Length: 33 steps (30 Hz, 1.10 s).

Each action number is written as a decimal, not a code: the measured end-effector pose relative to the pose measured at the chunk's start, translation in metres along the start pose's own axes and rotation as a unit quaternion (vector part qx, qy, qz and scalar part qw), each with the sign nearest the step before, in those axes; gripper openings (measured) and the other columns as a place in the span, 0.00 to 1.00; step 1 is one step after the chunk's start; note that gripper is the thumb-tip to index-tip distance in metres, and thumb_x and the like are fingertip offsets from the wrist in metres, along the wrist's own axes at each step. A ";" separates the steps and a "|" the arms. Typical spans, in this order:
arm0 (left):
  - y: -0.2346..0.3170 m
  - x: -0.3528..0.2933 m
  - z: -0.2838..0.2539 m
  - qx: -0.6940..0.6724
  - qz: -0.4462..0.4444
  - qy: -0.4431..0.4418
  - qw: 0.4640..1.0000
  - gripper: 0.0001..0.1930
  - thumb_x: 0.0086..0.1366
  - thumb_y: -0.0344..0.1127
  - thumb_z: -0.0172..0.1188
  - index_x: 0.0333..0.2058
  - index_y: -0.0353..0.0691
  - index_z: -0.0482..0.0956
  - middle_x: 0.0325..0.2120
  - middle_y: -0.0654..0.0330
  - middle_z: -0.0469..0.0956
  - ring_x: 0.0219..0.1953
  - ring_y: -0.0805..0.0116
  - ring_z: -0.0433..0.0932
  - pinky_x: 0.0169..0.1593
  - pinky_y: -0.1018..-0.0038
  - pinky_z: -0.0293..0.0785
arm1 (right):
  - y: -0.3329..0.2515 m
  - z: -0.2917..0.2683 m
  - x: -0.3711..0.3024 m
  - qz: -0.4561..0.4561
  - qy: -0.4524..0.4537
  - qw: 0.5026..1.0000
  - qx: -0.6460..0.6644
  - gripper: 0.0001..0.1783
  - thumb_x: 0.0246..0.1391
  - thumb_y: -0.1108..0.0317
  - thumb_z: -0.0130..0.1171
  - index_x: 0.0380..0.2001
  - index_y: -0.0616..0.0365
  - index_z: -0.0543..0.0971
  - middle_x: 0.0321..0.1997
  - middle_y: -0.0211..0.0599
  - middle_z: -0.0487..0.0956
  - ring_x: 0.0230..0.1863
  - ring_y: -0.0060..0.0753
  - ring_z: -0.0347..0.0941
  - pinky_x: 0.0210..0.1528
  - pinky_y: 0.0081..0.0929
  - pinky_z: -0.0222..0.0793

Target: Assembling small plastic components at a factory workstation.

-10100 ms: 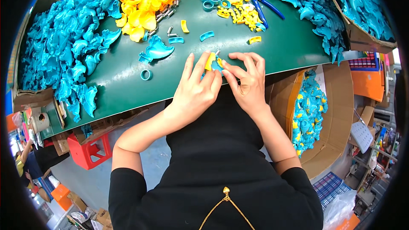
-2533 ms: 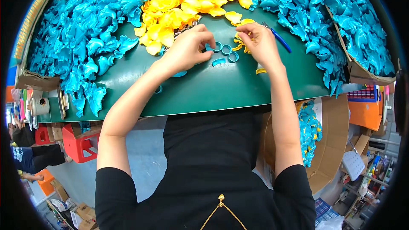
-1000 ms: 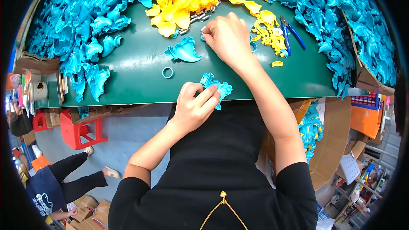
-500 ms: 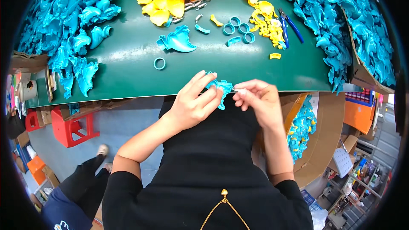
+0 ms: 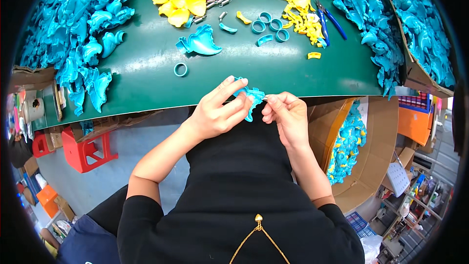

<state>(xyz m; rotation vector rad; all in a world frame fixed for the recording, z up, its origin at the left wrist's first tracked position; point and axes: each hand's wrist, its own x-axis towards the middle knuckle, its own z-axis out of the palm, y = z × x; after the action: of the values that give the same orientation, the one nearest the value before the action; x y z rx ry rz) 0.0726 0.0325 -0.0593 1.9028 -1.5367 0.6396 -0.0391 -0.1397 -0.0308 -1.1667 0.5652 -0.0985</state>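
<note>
My left hand (image 5: 220, 107) is closed around a blue moulded plastic shell piece (image 5: 254, 99) at the table's near edge. Thumb and fingers of my right hand (image 5: 287, 115) are pinched at the right end of that piece, on a small metal part, probably a spring, mostly covered by the fingertips. Beyond my hands lie a loose blue ring (image 5: 181, 70) and another blue shell piece (image 5: 202, 41). Farther back are a cluster of blue rings (image 5: 276, 24), a curved blue strip (image 5: 227, 28) and several metal springs (image 5: 211, 5).
Blue shells (image 5: 83, 19) heap at the left, more (image 5: 361, 14) at the right. Yellow shells (image 5: 188, 0) and small yellow parts (image 5: 305, 22) lie at the back near blue-handled pliers (image 5: 323, 22). A carton (image 5: 371, 166) of assembled pieces stands lower right; a red stool (image 5: 90, 151) lower left.
My right hand has shifted slightly left and down, still pinching at the piece's end. The piece has tilted a little in my left hand. A person at lower left has come closer.
</note>
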 end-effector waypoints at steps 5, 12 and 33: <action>-0.003 -0.002 0.002 0.007 0.017 0.000 1.000 0.07 0.53 0.27 0.67 0.34 0.38 0.84 0.33 0.61 0.78 0.56 0.55 0.77 0.56 0.57 0.79 | 0.007 0.001 -0.002 -0.002 0.031 0.998 -0.045 0.11 0.62 0.65 0.64 0.30 0.62 0.79 0.22 0.33 0.80 0.20 0.20 0.75 0.24 0.17 0.74; -0.005 -0.004 0.001 0.000 0.015 -0.005 1.000 0.08 0.53 0.28 0.66 0.34 0.38 0.85 0.34 0.60 0.79 0.56 0.55 0.77 0.55 0.55 0.81 | 0.015 0.003 -0.002 0.022 0.036 0.998 -0.055 0.15 0.62 0.62 0.64 0.29 0.64 0.81 0.20 0.35 0.80 0.19 0.21 0.76 0.23 0.19 0.73; 0.016 0.042 -0.004 -0.009 -0.132 -0.108 0.985 0.14 0.49 0.28 0.71 0.37 0.41 0.82 0.32 0.61 0.73 0.49 0.57 0.74 0.62 0.48 0.66 | -0.077 -0.043 0.079 -0.428 -0.061 0.663 -0.612 0.08 0.46 0.77 0.67 0.32 0.55 0.83 0.35 0.31 0.77 0.43 0.41 0.73 0.45 0.35 0.71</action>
<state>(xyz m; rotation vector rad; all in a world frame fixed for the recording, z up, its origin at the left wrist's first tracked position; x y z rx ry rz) 0.0659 0.0041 -0.0250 2.1709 -1.3737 0.3104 0.0253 -0.2352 -0.0035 -2.7011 -0.2194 -0.4965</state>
